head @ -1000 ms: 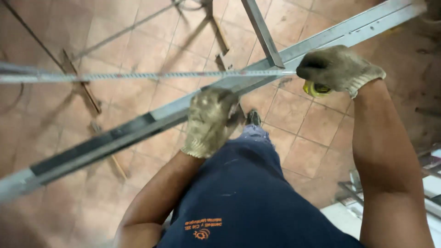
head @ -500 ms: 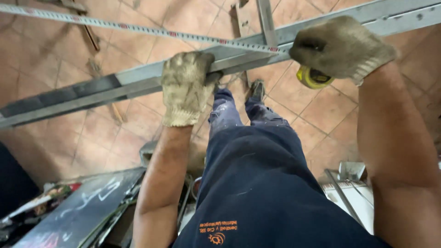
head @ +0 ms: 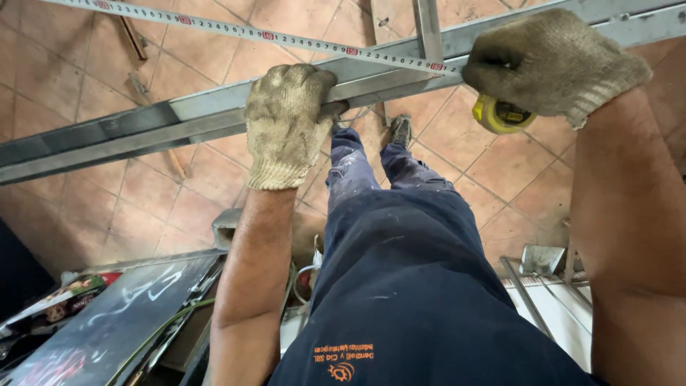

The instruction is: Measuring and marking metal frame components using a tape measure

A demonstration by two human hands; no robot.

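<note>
- While left hand [head: 289,121] grips the rail [head: 128,132], fingers wrapped round it, tape [head: 236,28] lies stretched along: measuring step.
- Right hand [head: 554,61] fingers closed on tape case [head: 500,114]; next likely needs reading the blade steadily.

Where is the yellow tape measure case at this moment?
In the head view, the yellow tape measure case is upper right, under the gloved right hand, just below the long grey metal beam.
</note>
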